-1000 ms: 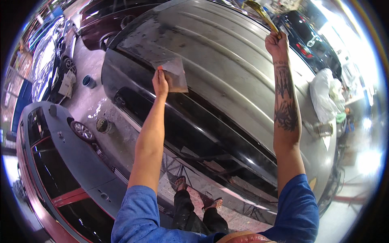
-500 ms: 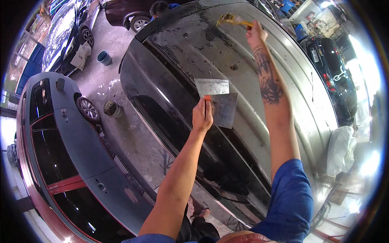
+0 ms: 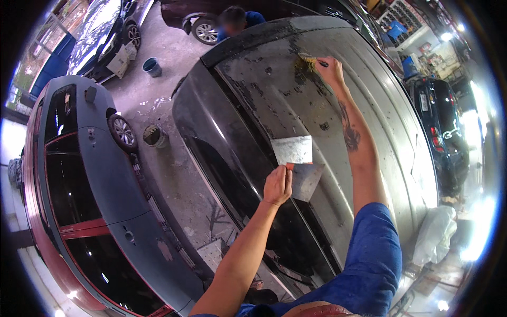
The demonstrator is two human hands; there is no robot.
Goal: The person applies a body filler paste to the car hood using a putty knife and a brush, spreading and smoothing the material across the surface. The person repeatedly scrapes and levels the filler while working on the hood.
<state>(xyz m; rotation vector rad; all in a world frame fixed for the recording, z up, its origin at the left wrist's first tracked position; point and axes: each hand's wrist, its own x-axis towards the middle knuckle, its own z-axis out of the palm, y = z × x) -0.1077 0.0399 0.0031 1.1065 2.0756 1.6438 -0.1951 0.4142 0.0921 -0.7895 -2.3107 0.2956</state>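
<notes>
Ahead of me spreads the ridged grey roof [image 3: 359, 142] of a car, its far left part patchy with dark, worn coating. My right hand [image 3: 330, 72] is closed round a yellowish brush [image 3: 306, 62], whose head appears to meet the far part of the roof; motion blurs it. Nearer me, my left hand [image 3: 278, 186] pinches two thin flat metal spreaders, one bright and silvery [image 3: 292, 150], the other duller grey [image 3: 308, 179]. A bit of orange shows where the fingers grip them. Both spreaders are over the roof's left edge; whether they touch it I cannot tell.
A grey and red car [image 3: 105, 179] stands to the left. On the floor between sit a blue bucket [image 3: 152, 67] and a stained bucket [image 3: 155, 136]. Beyond the roof is another person [image 3: 232, 22]. A dark car [image 3: 441, 121] and a plastic-wrapped thing [image 3: 435, 232] are at right.
My view has shifted, so the roof and cars sit lower and further right. My right hand has moved left and away from me over the roof with the brush. My left hand keeps the spreaders.
</notes>
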